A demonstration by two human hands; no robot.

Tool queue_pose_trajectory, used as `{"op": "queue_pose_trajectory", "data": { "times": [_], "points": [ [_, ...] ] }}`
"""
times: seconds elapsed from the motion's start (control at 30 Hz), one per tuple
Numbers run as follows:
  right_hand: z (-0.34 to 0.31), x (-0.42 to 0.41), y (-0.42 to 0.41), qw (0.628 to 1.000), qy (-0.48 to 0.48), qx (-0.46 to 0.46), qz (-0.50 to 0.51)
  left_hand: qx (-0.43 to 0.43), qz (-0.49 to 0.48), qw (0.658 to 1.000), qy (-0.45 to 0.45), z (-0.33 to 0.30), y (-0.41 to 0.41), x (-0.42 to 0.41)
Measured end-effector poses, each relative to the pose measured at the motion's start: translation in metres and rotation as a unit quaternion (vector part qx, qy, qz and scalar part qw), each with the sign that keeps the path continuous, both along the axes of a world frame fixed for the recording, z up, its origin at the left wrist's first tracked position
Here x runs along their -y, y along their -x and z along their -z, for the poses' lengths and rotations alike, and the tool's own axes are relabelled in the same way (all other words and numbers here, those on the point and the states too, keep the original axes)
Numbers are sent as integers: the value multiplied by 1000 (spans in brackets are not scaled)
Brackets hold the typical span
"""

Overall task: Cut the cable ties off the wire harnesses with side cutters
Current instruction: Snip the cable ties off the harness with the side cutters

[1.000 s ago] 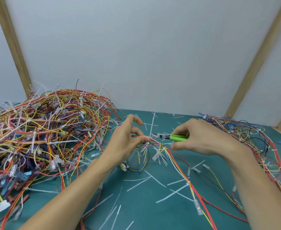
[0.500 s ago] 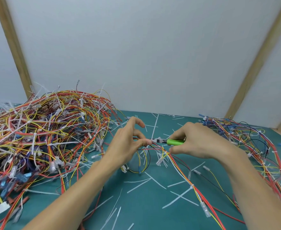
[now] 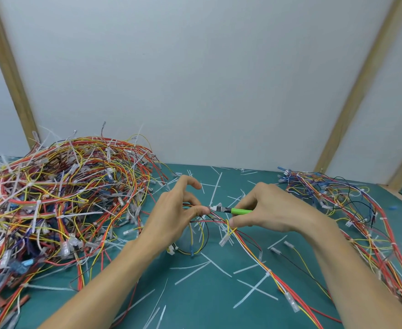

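My left hand (image 3: 171, 217) pinches a bundle of red, yellow and black wires, the wire harness (image 3: 247, 243), just above the green mat. My right hand (image 3: 273, 210) grips the green-handled side cutters (image 3: 233, 210), whose dark jaws point left and meet the harness right at my left thumb tip. The harness trails from my hands toward the lower right, with a white cable tie (image 3: 267, 273) still around it. Whether a tie sits between the jaws is hidden by my fingers.
A tall tangled pile of wire harnesses (image 3: 60, 198) with white ties fills the left. A flatter heap of harnesses (image 3: 351, 210) lies at the right. Cut white tie pieces (image 3: 216, 269) litter the green mat (image 3: 195, 305). A white wall with wooden battens stands behind.
My right hand has slid left with the cutters, bringing the jaws from a short gap up to the wires at my left fingertips. My left hand stayed put.
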State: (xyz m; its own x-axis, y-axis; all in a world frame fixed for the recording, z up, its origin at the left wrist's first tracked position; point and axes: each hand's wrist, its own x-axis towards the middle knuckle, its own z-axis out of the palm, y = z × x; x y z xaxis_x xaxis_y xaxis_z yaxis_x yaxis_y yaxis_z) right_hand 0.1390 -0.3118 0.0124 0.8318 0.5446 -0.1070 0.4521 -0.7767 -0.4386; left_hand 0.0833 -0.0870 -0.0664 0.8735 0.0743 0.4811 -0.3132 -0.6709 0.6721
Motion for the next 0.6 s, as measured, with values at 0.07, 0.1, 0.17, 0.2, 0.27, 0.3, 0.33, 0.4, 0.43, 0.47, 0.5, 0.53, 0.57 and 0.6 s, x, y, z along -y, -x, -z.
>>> {"op": "queue_pose_trajectory", "data": {
  "times": [0.07, 0.1, 0.17, 0.2, 0.27, 0.3, 0.33, 0.4, 0.43, 0.47, 0.5, 0.53, 0.57, 0.6],
  "points": [
    [2, 0, -1, 1000, -3, 4, -3, 0, -1, 1000, 1, 0, 0, 0],
    [3, -1, -2, 1000, -4, 5, -5, 0, -1, 1000, 1, 0, 0, 0],
    [4, -1, -3, 1000, -6, 7, -7, 0, 1, 1000, 4, 0, 0, 0],
    [5, -1, -3, 1000, -6, 8, -6, 0, 2, 1000, 6, 1, 0, 0],
    [5, 0, -4, 1000, -8, 5, -5, 0, 3, 1000, 9, 0, 0, 0],
    [5, 0, -4, 1000, -10, 1, -5, 0, 2, 1000, 11, 0, 1, 1],
    [5, 0, -4, 1000, -14, -3, -4, 2, 2, 1000, 15, 0, 1, 1],
    [4, 0, -5, 999, -31, 14, 4, 4, -3, 1000, 23, -2, 2, 1],
    [3, 0, -7, 998, -55, 38, 15, 4, -8, 1000, 26, -3, 2, 1],
    [2, 2, -9, 994, -93, 56, 32, 2, -13, 1000, 28, -5, 2, 2],
    [0, 5, -12, 987, -144, 58, 51, 1, -17, 999, 30, -6, 3, 2],
    [-2, 6, -13, 977, -197, 43, 65, 1, -19, 999, 30, -8, 4, 3],
    [-3, 4, -12, 969, -236, 22, 73, 0, -20, 999, 31, -9, 5, 3],
    [-3, 0, -10, 963, -258, 6, 75, 2, -17, 999, 32, -10, 6, 4]
  ]
}}
